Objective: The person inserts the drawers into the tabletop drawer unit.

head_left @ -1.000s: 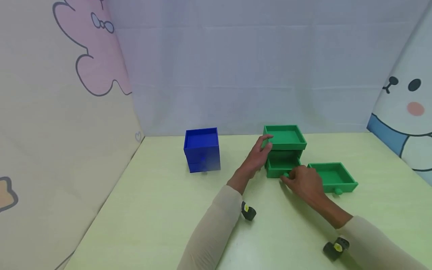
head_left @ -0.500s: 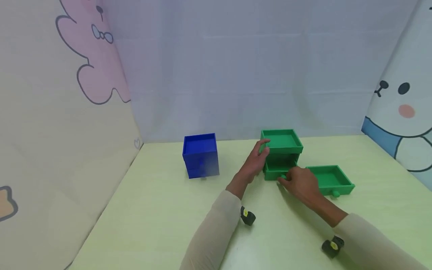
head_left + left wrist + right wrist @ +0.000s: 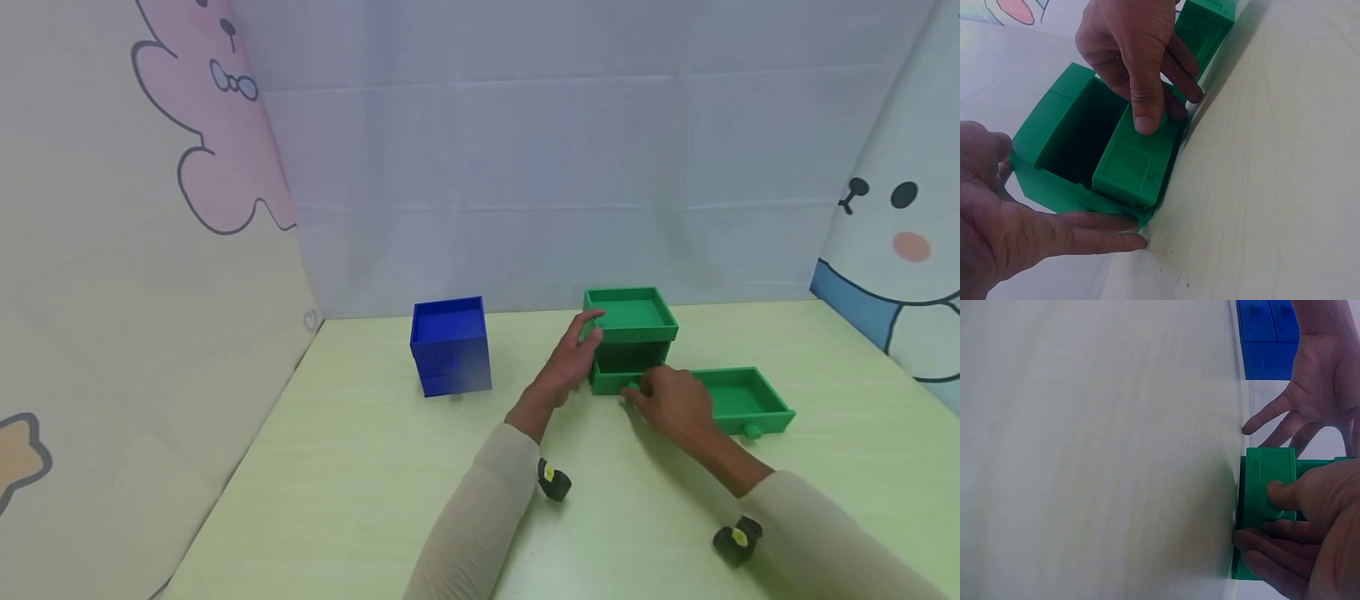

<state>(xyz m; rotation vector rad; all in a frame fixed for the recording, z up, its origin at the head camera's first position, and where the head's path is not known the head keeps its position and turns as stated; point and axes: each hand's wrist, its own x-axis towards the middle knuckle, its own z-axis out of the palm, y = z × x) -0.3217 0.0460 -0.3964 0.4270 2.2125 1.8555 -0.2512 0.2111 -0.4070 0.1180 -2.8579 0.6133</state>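
Note:
A green cabinet [image 3: 639, 335] with a tray-like top stands at the back of the table, its upper slot without a drawer. Its lower drawer [image 3: 1127, 164], marked 62 on the front, sticks out slightly. My right hand [image 3: 672, 406] pinches that drawer's round knob [image 3: 1270, 511], thumb on the front side and fingers below. Along the cabinet's left side lie the straight fingers of my left hand [image 3: 567, 364]; the left wrist view has its thumb near the top corner. A second green drawer [image 3: 738, 392] lies on the table, right of the cabinet.
A blue cabinet [image 3: 452, 354] of similar shape stands to the left, its drawers closed. A white cloth [image 3: 480, 183] hangs right behind the table [image 3: 360, 467]. Printed side panels [image 3: 135, 292] border it left and right.
The lower green drawer has slid a little further into the cabinet, my right hand moving with it on the knob. My left hand stays at the cabinet's side. The head view has tilted slightly.

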